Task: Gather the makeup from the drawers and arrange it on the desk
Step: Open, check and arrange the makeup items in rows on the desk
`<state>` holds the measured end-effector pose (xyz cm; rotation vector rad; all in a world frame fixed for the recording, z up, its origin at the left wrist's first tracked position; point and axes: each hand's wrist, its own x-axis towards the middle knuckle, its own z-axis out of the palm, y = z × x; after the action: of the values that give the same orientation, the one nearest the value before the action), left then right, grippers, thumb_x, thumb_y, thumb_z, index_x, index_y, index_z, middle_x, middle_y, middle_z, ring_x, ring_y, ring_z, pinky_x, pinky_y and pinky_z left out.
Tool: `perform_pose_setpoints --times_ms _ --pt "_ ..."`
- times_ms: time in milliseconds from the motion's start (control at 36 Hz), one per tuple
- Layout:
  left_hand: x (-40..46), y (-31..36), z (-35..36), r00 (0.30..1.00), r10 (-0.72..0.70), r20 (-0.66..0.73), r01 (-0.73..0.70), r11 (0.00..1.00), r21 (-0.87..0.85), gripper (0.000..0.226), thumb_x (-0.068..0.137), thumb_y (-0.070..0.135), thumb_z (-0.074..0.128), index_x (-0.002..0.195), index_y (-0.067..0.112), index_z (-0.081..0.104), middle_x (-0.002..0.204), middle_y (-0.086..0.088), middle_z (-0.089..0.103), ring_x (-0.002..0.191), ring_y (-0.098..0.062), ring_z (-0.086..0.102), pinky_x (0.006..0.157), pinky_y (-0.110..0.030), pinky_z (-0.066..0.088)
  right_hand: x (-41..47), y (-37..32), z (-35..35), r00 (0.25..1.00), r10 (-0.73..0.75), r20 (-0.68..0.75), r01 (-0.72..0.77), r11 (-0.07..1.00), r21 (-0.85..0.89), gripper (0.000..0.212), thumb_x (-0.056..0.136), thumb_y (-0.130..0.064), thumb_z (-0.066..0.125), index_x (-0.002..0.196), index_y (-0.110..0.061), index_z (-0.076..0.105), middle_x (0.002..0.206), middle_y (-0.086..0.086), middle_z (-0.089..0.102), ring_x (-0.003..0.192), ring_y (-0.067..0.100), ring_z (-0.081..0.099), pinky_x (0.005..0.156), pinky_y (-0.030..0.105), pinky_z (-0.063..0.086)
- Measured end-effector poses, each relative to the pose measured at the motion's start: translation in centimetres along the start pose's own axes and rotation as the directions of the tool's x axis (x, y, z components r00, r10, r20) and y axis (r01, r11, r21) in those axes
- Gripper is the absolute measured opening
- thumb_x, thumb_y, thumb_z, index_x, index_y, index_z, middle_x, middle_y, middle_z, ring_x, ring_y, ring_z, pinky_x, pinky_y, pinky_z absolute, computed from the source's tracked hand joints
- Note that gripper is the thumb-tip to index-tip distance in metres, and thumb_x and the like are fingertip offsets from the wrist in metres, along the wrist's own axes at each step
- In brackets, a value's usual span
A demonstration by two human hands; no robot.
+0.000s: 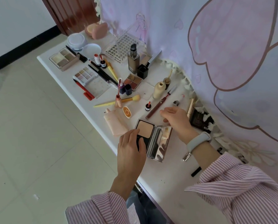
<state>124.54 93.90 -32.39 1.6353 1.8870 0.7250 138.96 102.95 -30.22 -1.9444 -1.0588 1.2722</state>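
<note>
Two striped pink sleeves point(241, 191) come in at the near edge. The left hand point(130, 152) rests on the black near end of an open powder compact point(145, 129), with its thumb curled round the edge — it grips the compact. The compact sits near the front edge of the white desk point(165, 173), and its mirror lid point(159, 143) lies open flat to the right. The right hand point(177, 120), with a pale watch band point(198, 141) on the wrist, hovers just past the lid with loosely bent fingers. I cannot tell if it holds anything.

The job now seems to be setting the compact in its spot. It is best to hold the base still, keep fingers off the soft powder, and move it slowly so the lid does not flop. A dark red lip pencil point(157, 105) lies close by, so watch not to bump it.

The desk is long and white. Farther off to the left lie eyeshadow palettes point(64, 59), a foundation bottle point(133, 59), yellow brushes point(117, 101) and a clear grid holder point(122, 47). A pink cartoon cloth point(215, 46) hangs on the right — pale floor tiles point(30, 135) are on the left.
</note>
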Motion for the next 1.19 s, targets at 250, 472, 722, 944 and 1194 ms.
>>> perform_pose_setpoints --times_ms 250,472,722,944,1194 --pt "4.0 1.7 1.1 0.991 0.128 -0.044 -0.127 0.991 0.036 0.026 0.085 0.005 0.052 0.109 0.001 0.064 0.107 -0.013 0.064 0.100 -0.032 0.058 0.084 -0.041 0.047 2.2 0.5 0.4 0.995 0.066 -0.074 -0.067 0.997 -0.023 0.022 0.088 -0.023 0.054 0.066 -0.020 0.058 0.072 0.002 0.068 0.060 0.015 0.058 0.073 0.035 0.050" --pt "6.0 2.2 2.1 0.997 0.080 0.011 -0.081 0.992 0.098 0.026 0.091 0.012 0.051 0.113 0.005 0.063 0.114 -0.010 0.063 0.109 -0.029 0.054 0.091 -0.042 0.042 3.9 -0.3 0.9 0.995 0.077 -0.070 -0.092 0.967 -0.237 0.035 0.077 -0.043 0.060 0.062 -0.011 0.058 0.070 0.008 0.067 0.069 0.026 0.062 0.054 0.026 0.040" --pt "5.3 1.6 1.8 0.996 0.086 -0.004 -0.085 0.988 0.130 0.023 0.088 0.009 0.054 0.108 0.006 0.065 0.108 -0.008 0.065 0.105 -0.027 0.058 0.084 -0.039 0.044 3.8 -0.1 1.1 0.989 0.073 -0.129 -0.099 0.973 -0.207 0.031 0.080 -0.020 0.056 0.052 -0.013 0.043 0.055 0.003 0.048 0.059 0.023 0.049 0.048 0.026 0.029" --pt "3.3 0.6 1.6 0.995 0.099 -0.010 -0.097 0.983 0.156 0.041 0.086 0.026 0.035 0.107 0.008 0.066 0.111 -0.008 0.065 0.103 -0.028 0.060 0.081 -0.042 0.048 1.9 1.2 -0.2 0.907 -0.322 -0.271 0.286 0.944 -0.165 0.014 0.088 -0.018 0.059 0.090 -0.005 0.057 0.068 -0.012 0.051 0.064 0.004 0.049 0.064 0.017 0.036" --pt "2.1 -0.1 1.2 0.998 0.062 0.012 -0.063 0.988 0.139 0.046 0.086 0.029 0.032 0.111 0.009 0.065 0.113 -0.006 0.065 0.104 -0.027 0.059 0.084 -0.036 0.043 2.0 0.6 0.5 0.748 -0.638 -0.185 0.576 0.762 -0.297 0.008 0.082 -0.006 0.066 0.086 -0.002 0.060 0.072 -0.004 0.058 0.060 0.004 0.050 0.063 0.004 0.039"
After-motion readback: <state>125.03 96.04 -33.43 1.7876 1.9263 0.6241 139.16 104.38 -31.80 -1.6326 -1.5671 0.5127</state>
